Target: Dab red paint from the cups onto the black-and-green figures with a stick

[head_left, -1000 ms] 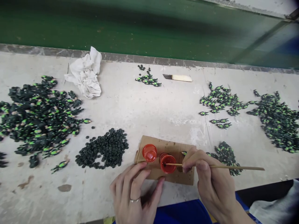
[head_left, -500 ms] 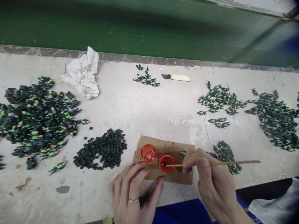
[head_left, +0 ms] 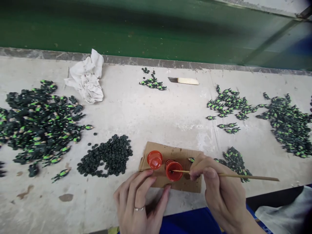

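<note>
The thin wooden stick [head_left: 226,175], pinched in the right hand [head_left: 219,191], now tilts lower than a moment ago, its tip inside the open red pot [head_left: 174,170] on the cardboard [head_left: 192,153] at the tabletop's near edge. The left hand [head_left: 140,203] rests loosely open, empty, beside the red cap [head_left: 154,159].

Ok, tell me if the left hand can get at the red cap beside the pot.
Probably yes. The left hand rests just below the red cap, with only bare cardboard between them; the right hand and stick are off to the side.
</note>
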Demonstrator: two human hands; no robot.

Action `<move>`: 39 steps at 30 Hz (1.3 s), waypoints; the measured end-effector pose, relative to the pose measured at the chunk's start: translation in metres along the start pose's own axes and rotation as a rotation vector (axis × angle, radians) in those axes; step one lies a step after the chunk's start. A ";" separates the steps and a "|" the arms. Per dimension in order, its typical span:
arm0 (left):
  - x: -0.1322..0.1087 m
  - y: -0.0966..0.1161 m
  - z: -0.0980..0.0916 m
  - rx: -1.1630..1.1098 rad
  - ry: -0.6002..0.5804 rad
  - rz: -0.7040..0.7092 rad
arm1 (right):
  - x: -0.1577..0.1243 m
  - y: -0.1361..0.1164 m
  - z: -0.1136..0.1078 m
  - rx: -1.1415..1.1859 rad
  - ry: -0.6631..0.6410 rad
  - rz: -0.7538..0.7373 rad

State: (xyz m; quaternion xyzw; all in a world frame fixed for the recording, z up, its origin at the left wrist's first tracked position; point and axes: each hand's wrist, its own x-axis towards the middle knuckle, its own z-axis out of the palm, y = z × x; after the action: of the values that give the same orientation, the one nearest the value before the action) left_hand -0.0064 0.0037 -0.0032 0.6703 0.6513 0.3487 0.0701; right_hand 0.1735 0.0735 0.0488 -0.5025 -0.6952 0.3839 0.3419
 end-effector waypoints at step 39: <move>0.002 0.001 0.000 0.008 -0.004 -0.023 | 0.041 -0.003 -0.005 0.325 -0.035 0.596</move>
State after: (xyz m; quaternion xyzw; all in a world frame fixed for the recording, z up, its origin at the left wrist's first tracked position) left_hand -0.0057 0.0054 -0.0014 0.6636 0.6603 0.3441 0.0728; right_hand 0.1655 0.1133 0.0573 -0.6159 -0.4534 0.5811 0.2784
